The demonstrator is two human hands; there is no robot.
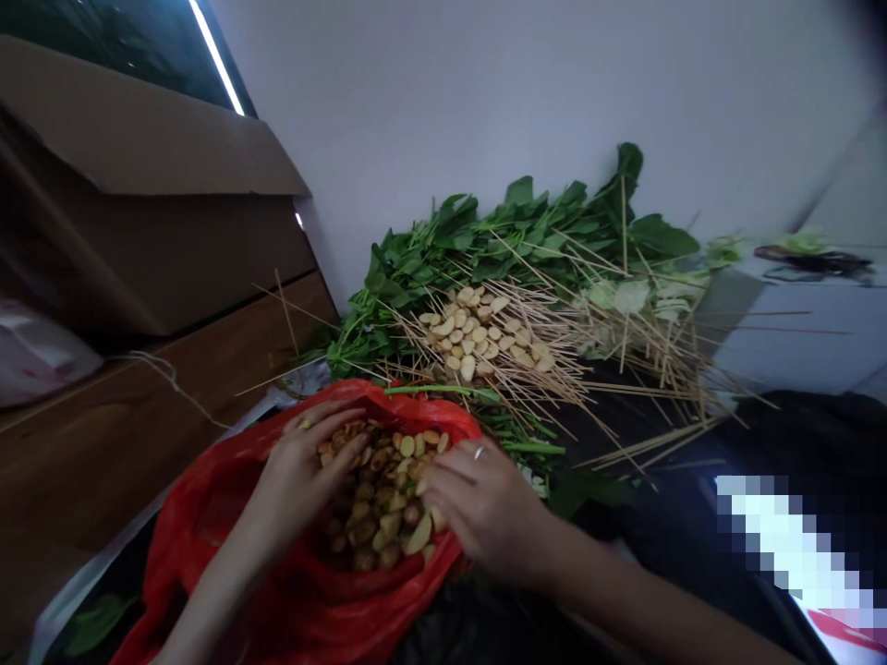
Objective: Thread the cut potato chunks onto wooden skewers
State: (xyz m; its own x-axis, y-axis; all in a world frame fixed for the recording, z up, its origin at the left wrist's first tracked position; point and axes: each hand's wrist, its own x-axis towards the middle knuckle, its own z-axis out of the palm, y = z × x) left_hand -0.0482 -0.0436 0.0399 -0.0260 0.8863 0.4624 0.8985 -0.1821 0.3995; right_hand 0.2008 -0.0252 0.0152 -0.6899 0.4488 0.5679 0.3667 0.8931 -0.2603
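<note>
A red plastic bag [228, 536] lies open in front of me, filled with peeled garlic cloves [378, 503]. My left hand [305, 471] rests on the bag's left side, its fingers stretched over the cloves. My right hand [478, 503] is at the bag's right rim, fingers curled and pinching among the cloves; a ring shows on one finger. Behind the bag lies a fan of bamboo skewers [554, 369] threaded with garlic cloves [478, 332].
Leafy greens [519, 231] are heaped against the white wall behind the skewers. A cardboard box [139, 185] and a wooden surface [103, 434] stand to the left. A white box [783, 323] sits at the right. Dark fabric covers the lower right.
</note>
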